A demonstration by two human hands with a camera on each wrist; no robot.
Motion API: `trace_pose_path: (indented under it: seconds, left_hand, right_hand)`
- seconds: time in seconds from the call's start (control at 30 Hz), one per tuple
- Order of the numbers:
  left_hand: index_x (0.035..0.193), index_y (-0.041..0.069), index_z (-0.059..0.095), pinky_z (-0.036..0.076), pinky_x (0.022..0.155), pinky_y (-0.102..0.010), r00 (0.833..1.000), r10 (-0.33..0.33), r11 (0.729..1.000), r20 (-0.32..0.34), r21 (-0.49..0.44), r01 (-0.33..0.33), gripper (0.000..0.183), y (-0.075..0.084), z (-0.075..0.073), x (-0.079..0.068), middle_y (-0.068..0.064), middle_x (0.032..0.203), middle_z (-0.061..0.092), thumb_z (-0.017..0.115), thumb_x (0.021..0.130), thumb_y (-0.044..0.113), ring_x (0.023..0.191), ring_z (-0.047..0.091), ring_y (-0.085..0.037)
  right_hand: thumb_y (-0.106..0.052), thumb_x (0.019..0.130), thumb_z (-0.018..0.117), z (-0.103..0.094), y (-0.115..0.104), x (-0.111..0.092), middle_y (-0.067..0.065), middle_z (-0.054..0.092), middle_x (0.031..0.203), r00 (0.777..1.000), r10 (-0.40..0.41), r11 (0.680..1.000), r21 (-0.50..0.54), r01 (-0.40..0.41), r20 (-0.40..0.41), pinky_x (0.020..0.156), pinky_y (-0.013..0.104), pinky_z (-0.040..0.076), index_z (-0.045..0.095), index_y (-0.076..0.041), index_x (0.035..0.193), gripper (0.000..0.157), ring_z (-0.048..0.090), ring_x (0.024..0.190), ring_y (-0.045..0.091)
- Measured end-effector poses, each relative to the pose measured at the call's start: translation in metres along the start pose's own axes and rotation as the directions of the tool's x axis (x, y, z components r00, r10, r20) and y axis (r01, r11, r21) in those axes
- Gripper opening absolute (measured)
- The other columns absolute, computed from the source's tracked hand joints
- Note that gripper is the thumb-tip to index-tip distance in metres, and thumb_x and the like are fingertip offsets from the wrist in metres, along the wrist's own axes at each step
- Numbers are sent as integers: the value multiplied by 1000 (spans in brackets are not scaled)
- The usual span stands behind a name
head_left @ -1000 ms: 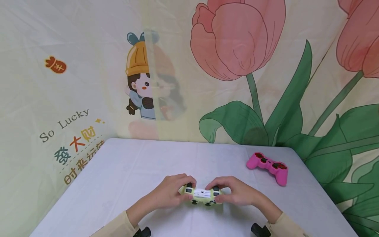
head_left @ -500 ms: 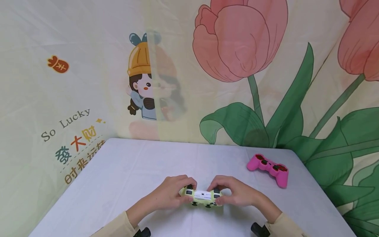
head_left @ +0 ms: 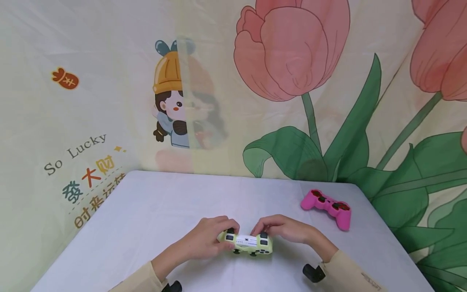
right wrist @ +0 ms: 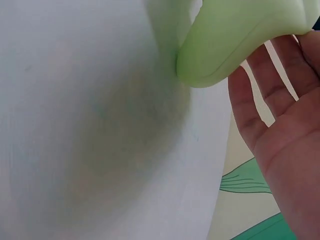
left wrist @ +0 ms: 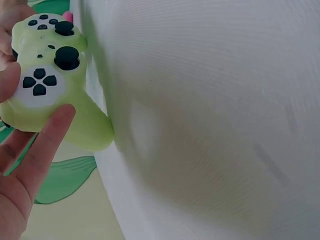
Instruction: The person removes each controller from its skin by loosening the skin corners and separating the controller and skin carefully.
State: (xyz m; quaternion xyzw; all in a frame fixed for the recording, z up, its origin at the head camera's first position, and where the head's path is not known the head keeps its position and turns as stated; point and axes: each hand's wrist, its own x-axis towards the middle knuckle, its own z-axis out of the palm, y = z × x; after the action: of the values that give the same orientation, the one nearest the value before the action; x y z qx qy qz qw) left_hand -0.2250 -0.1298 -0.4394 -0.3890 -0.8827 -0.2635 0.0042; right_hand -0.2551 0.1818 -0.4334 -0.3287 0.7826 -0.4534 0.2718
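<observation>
A pale yellow-green game controller [head_left: 247, 242] stands tilted up on the white cloth, its shoulder-button edge towards the head camera. Its black sticks and direction buttons show in the left wrist view. My left hand [head_left: 208, 239] grips one end, thumb on the front and fingers around the back and handle. At the other end, my right hand [head_left: 290, 230] has its fingers behind the controller, and its thumb is not clearly visible. In the right wrist view those fingers [right wrist: 272, 82] are fairly straight beside the green handle [right wrist: 220, 50].
A pink game controller [head_left: 327, 207] with dark red and black buttons lies at the back right of the white-covered table [head_left: 175, 198]. Behind the table hangs a cloth printed with tulips [head_left: 292, 52] and a cartoon figure.
My right thumb has come off the front of the green controller, and the right hand has shifted slightly back. My left hand keeps its grip. The head view has turned slightly.
</observation>
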Motion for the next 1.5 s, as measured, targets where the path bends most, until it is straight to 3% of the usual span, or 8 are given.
trace_pose_path:
  seconds: [0.13,0.33,0.6,0.83,0.97,1.2,1.33,1.5]
  left_hand:
    - [113,34,62,47,71,-22,1000,4,1000,3,0,-4,29,0,0,-1,18,99,59,82,92,29,81,57,-1]
    - [114,33,63,50,69,-19,1000,13,1000,7,-11,-13,30,0,0,-2,17,100,60,83,92,27,81,58,1]
    - [114,31,63,51,67,-16,1000,26,1000,10,-10,-26,30,0,3,-3,15,102,62,83,92,26,82,59,0]
    - [114,33,63,49,68,-17,999,52,999,6,13,-52,31,-3,5,-3,16,101,61,84,91,28,81,58,1]
    - [115,33,63,49,68,-18,999,53,998,12,21,-54,31,-3,2,-3,15,101,62,83,92,29,82,59,-1]
    - [117,33,63,46,71,-21,997,62,997,35,49,-64,31,-3,1,2,15,103,63,82,92,31,81,57,-1]
    - [118,31,64,46,71,-22,996,76,994,36,73,-78,29,-3,-2,4,14,103,63,80,94,31,79,55,-1]
    - [118,27,66,45,71,-25,996,88,990,22,109,-90,25,-5,-5,6,12,102,65,79,97,32,79,55,-4]
  right_hand:
    - [0,101,46,-3,0,1,-1,70,131,1000,6,999,-31,-5,28,110,44,43,74,-18,122,39,60,124,21]
    - [-1,102,51,-13,-11,4,-5,69,123,994,-19,983,-180,39,111,99,34,47,72,-20,122,35,59,114,15]
    - [-4,106,59,-23,-28,15,-11,68,115,974,67,958,-288,-2,218,87,26,53,73,-21,121,27,61,98,9]
    - [-6,105,64,-23,-34,28,-11,69,102,963,146,947,-314,-70,226,75,27,55,73,-18,107,15,60,81,7]
    - [-9,105,65,-23,-33,31,-10,67,101,958,169,953,-288,-99,232,67,23,48,71,-18,105,11,57,74,9]
    - [-10,108,61,-19,-15,26,-4,63,98,967,78,994,-98,-56,242,65,22,41,66,-10,105,6,50,73,9]
    - [-13,110,56,-12,-4,24,-2,58,95,983,49,999,-1,-50,177,66,22,40,62,-9,105,9,48,75,11]
    - [-17,112,53,-1,6,20,3,54,100,999,22,997,70,-25,39,73,24,43,59,-7,108,13,51,90,15]
